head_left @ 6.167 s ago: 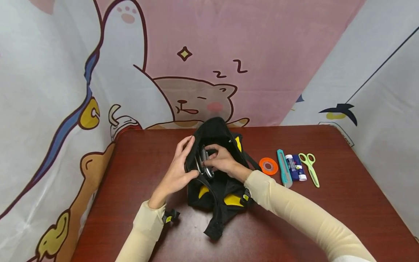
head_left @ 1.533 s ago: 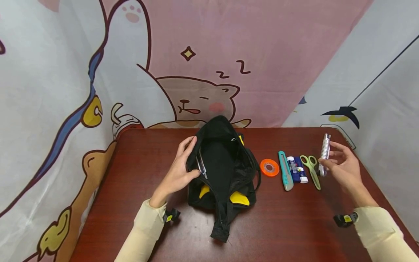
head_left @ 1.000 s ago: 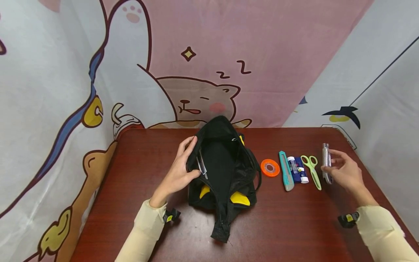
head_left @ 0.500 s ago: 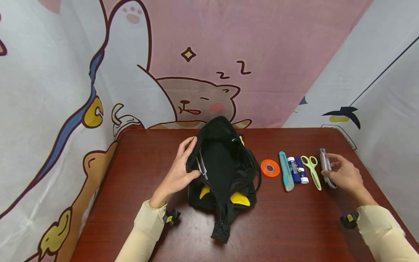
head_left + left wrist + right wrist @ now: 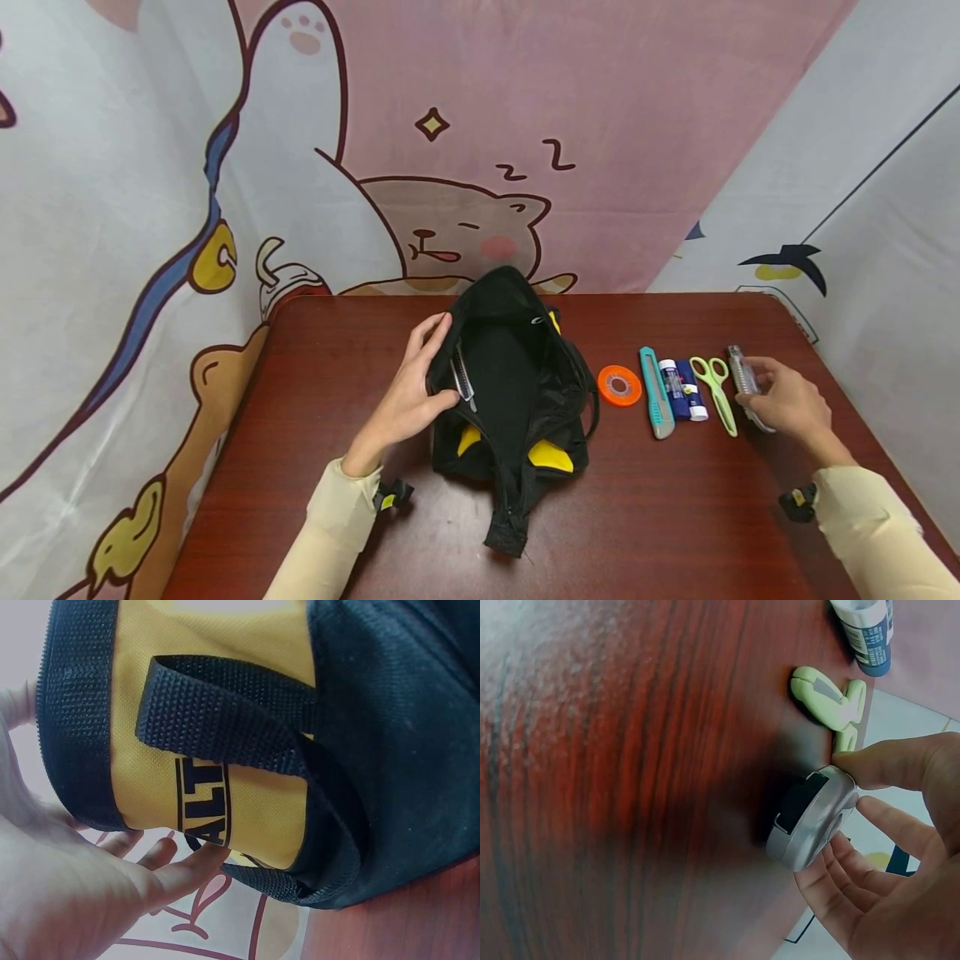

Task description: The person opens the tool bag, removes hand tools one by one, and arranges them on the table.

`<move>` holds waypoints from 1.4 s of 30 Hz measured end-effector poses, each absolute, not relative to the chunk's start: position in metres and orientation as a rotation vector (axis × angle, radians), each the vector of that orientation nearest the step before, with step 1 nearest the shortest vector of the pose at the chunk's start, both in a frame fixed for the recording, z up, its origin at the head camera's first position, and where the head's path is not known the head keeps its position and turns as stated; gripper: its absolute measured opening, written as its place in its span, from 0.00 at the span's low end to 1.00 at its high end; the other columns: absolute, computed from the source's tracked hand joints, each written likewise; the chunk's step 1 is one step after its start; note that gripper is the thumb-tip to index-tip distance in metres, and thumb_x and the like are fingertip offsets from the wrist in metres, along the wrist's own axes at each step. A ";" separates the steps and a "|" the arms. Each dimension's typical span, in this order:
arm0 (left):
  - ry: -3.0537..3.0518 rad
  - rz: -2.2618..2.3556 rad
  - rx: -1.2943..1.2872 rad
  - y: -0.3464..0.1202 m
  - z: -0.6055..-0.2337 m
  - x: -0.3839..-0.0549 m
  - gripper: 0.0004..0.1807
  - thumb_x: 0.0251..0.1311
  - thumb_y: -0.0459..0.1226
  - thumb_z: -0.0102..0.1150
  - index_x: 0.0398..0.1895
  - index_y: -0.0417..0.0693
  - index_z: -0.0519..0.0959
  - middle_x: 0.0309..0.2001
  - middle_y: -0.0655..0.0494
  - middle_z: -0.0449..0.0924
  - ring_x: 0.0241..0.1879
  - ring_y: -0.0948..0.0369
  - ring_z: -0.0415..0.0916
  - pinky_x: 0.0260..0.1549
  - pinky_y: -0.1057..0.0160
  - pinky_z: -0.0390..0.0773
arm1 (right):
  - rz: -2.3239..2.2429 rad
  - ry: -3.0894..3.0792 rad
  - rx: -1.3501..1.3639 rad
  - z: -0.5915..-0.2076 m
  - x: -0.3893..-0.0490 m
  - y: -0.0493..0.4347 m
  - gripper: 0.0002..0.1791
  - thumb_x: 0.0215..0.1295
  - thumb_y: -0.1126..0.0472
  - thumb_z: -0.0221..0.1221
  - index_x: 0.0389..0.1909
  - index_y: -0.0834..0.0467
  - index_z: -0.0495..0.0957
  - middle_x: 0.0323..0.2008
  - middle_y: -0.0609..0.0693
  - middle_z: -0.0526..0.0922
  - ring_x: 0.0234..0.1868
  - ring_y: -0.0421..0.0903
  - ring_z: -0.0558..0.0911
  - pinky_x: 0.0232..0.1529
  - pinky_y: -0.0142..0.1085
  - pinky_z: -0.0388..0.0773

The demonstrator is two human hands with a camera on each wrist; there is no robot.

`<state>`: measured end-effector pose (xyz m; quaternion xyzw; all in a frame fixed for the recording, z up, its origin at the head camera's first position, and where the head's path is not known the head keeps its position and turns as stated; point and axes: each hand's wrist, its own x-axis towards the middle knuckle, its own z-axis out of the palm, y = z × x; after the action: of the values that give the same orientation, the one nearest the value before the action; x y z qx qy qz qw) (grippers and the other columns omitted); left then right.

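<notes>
A black bag [image 5: 510, 375] with yellow patches stands in the middle of the table, its mouth spread wide. At its left rim my left hand [image 5: 411, 383] pinches the edge, thumb at the opening and fingers outside; the left wrist view shows those fingers against the bag's yellow panel [image 5: 262, 802] beneath a black webbing strap [image 5: 217, 720]. On the right, my right hand [image 5: 787, 400] holds a silver stapler [image 5: 742, 379] between thumb and fingers, low over or on the tabletop. Its rounded metal end [image 5: 817, 817] shows in the right wrist view.
Left of the stapler lie green scissors [image 5: 716, 392], two glue sticks [image 5: 678, 392], a teal box cutter [image 5: 655, 393] and an orange tape roll [image 5: 619, 386] in a row. The brown table [image 5: 637, 517] meets printed cloth [image 5: 600, 167] at the back.
My right hand took the stapler out of the bag and carried it right of the scissors. In the last second it lowered and turned slightly. My left hand stays at the bag's rim.
</notes>
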<state>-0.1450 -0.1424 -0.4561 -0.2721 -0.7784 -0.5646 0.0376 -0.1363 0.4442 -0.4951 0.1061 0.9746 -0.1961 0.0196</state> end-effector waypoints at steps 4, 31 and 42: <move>-2.390 -1.731 -0.836 -0.143 -0.456 -0.145 0.57 0.53 0.30 0.62 0.90 0.36 0.52 0.86 0.38 0.48 0.82 0.39 0.53 0.74 0.32 0.57 | -0.591 3.017 0.339 -0.494 -0.135 0.444 0.39 0.65 0.62 0.71 0.74 0.70 0.69 0.55 0.78 0.80 0.40 0.64 0.83 0.30 0.46 0.70; -2.406 -1.746 -0.823 -0.142 -0.454 -0.144 0.56 0.55 0.32 0.61 0.90 0.37 0.52 0.87 0.40 0.47 0.82 0.40 0.53 0.74 0.31 0.57 | -0.688 3.168 0.279 -0.507 -0.132 0.437 0.33 0.72 0.61 0.68 0.70 0.75 0.71 0.52 0.82 0.81 0.46 0.73 0.82 0.35 0.50 0.72; -2.391 -1.768 -0.822 -0.141 -0.454 -0.143 0.56 0.54 0.31 0.61 0.90 0.36 0.52 0.87 0.38 0.47 0.82 0.39 0.52 0.74 0.31 0.56 | -1.022 3.331 0.690 -0.487 -0.142 0.383 0.34 0.78 0.60 0.61 0.80 0.67 0.69 0.65 0.77 0.74 0.68 0.74 0.70 0.67 0.70 0.61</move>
<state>-0.1433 -0.1412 -0.4536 -0.2663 -0.7747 -0.5728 0.0282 -0.1417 0.3832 -0.4868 0.1902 0.9182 -0.2815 -0.2039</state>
